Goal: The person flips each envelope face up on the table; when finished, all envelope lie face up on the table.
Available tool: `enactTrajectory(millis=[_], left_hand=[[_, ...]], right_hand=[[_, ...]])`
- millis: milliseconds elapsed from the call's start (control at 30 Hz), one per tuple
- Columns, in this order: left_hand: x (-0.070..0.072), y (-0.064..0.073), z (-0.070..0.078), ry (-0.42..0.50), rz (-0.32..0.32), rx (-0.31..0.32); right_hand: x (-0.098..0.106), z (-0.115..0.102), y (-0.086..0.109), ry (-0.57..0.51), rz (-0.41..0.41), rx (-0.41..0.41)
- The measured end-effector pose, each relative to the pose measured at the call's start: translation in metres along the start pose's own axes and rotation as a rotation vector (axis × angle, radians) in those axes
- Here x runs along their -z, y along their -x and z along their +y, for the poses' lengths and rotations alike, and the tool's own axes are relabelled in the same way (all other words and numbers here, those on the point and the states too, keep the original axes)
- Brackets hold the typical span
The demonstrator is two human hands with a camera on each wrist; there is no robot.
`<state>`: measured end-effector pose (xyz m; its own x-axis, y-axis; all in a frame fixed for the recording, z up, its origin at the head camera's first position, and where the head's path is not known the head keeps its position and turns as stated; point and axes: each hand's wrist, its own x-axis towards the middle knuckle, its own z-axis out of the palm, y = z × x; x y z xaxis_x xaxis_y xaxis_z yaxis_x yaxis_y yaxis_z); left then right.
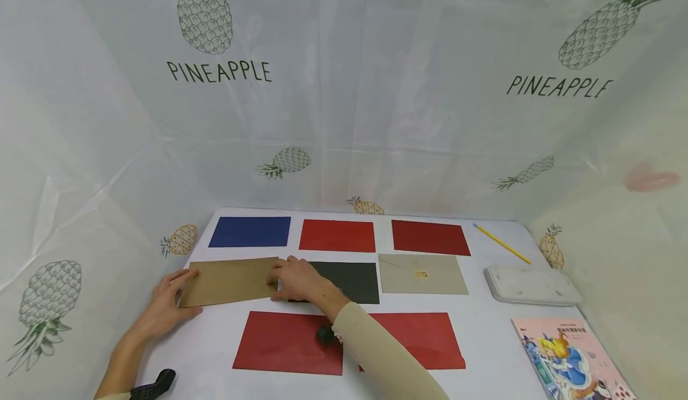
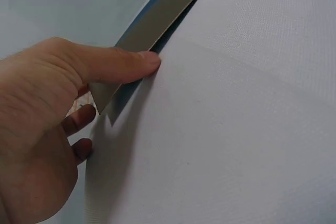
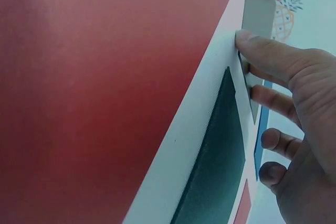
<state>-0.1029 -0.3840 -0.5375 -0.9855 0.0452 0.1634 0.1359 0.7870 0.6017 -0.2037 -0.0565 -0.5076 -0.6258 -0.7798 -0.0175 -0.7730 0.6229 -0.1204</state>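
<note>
A flat brown envelope (image 1: pixel 231 282) lies toward the left of the table, its left end a little raised over its shadow in the left wrist view. My left hand (image 1: pixel 166 304) holds that end, the thumb (image 2: pixel 142 64) on the near edge. At the other end, my right hand (image 1: pixel 303 280) grips the envelope near its right corners, the thumb (image 3: pixel 252 40) at the near edge and the fingers beyond it. Under my right wrist is a dark green envelope (image 1: pixel 360 280), partly covered. My right forearm passes over two red envelopes (image 1: pixel 285 346) in the front row.
Along the back lie a blue envelope (image 1: pixel 249 231), a bright red one (image 1: pixel 337 235) and a dark red one (image 1: pixel 430 237). A grey envelope (image 1: pixel 398 274) with a gold sticker is right of the green one. Further right are a yellow pencil (image 1: pixel 502 243), a white case (image 1: pixel 532 285) and a picture book (image 1: pixel 572 358).
</note>
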Motion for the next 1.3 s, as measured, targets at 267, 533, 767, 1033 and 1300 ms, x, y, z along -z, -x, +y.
enactTrajectory(millis=[267, 533, 767, 1033, 1300], left_hand=[[0.003, 0.002, 0.000, 0.035, 0.013, 0.015], [0.007, 0.000, 0.004, 0.053, 0.041, 0.093], [0.007, 0.002, 0.009, 0.068, 0.067, 0.187], [-0.002, -0.002, 0.010, 0.061, 0.179, 0.164], [-0.005, -0.007, 0.014, 0.115, 0.309, 0.089]], right_hand=[[-0.001, 0.000, -0.001, -0.012, -0.004, -0.016], [0.002, 0.003, -0.001, 0.027, -0.003, -0.002], [0.006, 0.005, 0.003, -0.043, -0.011, 0.037], [0.013, 0.013, 0.005, -0.209, -0.017, 0.073], [0.026, 0.023, 0.008, -0.417, -0.005, 0.087]])
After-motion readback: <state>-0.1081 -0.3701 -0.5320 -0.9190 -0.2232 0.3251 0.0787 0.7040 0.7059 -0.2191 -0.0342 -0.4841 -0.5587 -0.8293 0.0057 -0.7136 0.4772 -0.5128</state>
